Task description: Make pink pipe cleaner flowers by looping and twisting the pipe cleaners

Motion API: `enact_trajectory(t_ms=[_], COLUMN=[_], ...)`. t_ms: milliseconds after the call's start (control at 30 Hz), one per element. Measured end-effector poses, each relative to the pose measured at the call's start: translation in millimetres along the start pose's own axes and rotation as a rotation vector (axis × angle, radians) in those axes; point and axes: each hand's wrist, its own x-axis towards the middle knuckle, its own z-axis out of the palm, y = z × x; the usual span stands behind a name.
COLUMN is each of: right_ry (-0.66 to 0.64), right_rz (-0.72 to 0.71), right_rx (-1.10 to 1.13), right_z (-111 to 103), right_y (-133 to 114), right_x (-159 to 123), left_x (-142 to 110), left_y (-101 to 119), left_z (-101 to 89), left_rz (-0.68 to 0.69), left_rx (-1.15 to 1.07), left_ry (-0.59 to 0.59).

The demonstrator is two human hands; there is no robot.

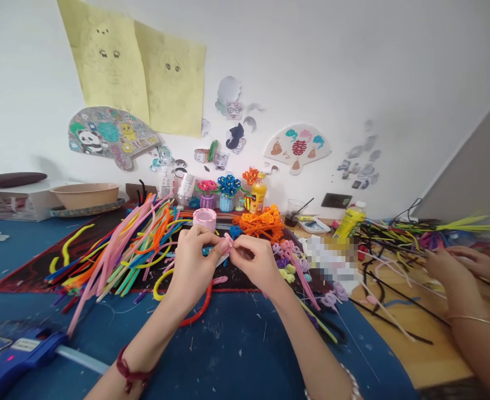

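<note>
A small piece of pink pipe cleaner is pinched between my two hands over the dark mat. My left hand grips it from the left with thumb and forefinger. From the right, my right hand closes its fingertips on the same piece. Just behind my hands stands a pink pot. Orange pipe-cleaner flowers lie beyond my right hand. Left of my left hand spreads a heap of coloured pipe cleaners, and a red pipe cleaner curves below my hands.
A blue glue gun lies at the lower left. Pink, purple and yellow flower pieces sit to the right. A yellow bottle stands on the wooden table. A co-worker's hands are at the far right among black pipe cleaners.
</note>
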Motion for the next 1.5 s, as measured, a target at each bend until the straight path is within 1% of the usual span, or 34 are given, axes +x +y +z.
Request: enact_trajectory(t_ms=[100,200,267,367,500,567,667,767,867,967,1033,1200,1300,1500], right_ry=[-0.001,0.004,0.02,0.031,-0.039,-0.062,-0.066,-0.064,-0.075,-0.084,-0.088,-0.113,-0.119,-0.141], right_rz=[-0.011,0.002,0.021,0.05,0.119,0.147,0.144,0.172,0.229,0.278,0.3,0.283,0.27,0.284], right_rx=[-0.007,-0.014,-0.01,0.003,0.066,0.099,0.111,0.145,0.265,0.37,0.402,0.416,0.418,0.408], right_z=[0.0,-1.6,-3.6,-6.1,-5.5,-3.9,-2.7,-4.9,-9.7,-13.9,-15.4,-15.3,-15.0,-15.6], right_y=[1.6,2.7,2.8,2.1,1.2,1.4,2.9,5.5,8.4,10.3,10.4,8.0,7.0,7.8], right_x=[0.1,0.7,1.4,2.2,1.5,0.6,-0.1,0.5,2.0,2.9,3.0,2.9,2.9,2.5], left_x=[0.5,2.0,3.0,3.5,1.1,-0.3,0.0,4.1,9.6,12.3,12.2,9.4,8.6,7.7], left_y=[0.4,-1.0,-1.7,-1.9,-1.4,-1.4,-1.8,-1.5,0.7,3.4,4.2,2.6,1.7,1.6], left_z=[-0.4,-0.9,-1.2,-1.0,0.6,1.4,0.8,-4.2,-12.4,-18.7,-20.4,-19.0,-18.3,-17.6], left_rz=[0.005,-0.004,0.01,0.078,0.165,0.172,0.164,0.163,0.184,0.223,0.256,0.286,0.33,0.375], left_rx=[-0.043,-0.069,-0.034,0.08,0.154,0.163,0.172,0.138,0.036,-0.066,-0.091,-0.088,-0.072,-0.06], left_ry=[-0.003,-0.03,-0.039,-0.013,0.019,0.023,0.006,-0.057,-0.105,-0.108,-0.119,-0.106,-0.103,-0.082])
